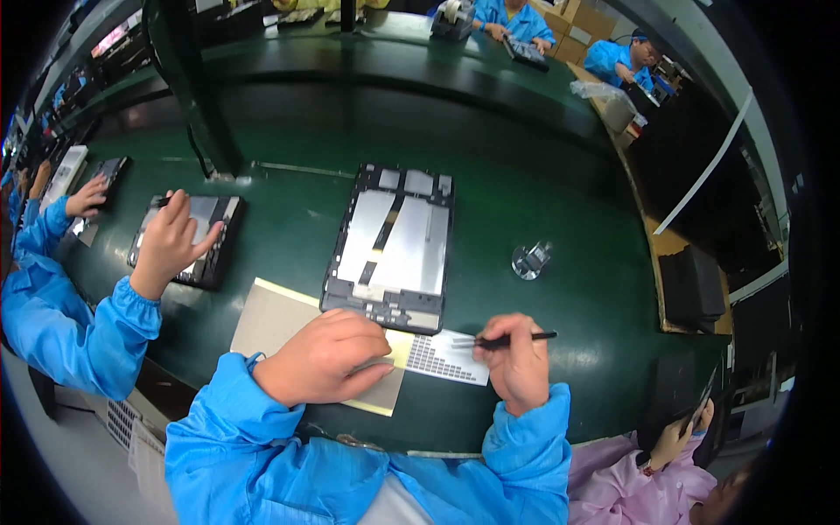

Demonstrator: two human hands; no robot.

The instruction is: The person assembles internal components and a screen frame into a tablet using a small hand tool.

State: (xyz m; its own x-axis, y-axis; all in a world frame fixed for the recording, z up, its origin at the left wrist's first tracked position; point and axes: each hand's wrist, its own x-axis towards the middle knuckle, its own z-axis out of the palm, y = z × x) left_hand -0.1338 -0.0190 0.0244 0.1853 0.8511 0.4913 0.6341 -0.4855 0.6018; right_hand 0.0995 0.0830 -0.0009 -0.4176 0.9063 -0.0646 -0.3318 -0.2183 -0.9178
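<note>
Right hand (518, 363) has black tweezers (544, 336) pinched thumb-to-fingers, tips pointing left over the white sheet (444, 357) with rows of small dark rectangles. Can't tell if anything's between the tips. Left hand (332, 359) is loosely curled, thumb near fingertips, over the tan sheet (273, 319) with yellow edges; can't tell if it pinches anything. Tablet housing (411, 245) lies flat just beyond the left hand, silver inside up, dark strip down its middle.

To do it well, judging by the pose: tweezers low and shallow, light squeeze, take a piece by its edge so it doesn't crease. Left fingertips should pin the white sheet near the pick point, since a loose sheet would likely lift. Keep tips off the silver face; scratch risk.

Around: small metal-and-clear item (530, 261) beyond the right hand, near the housing's right side, worth minding on a wide reach. Co-worker's hand (171, 241) over another housing (206, 271), out past the left hand; dark post (188, 96) beyond that. The near end of the tablet housing crowds the white sheet, so approach from the right is the clearer one.
</note>
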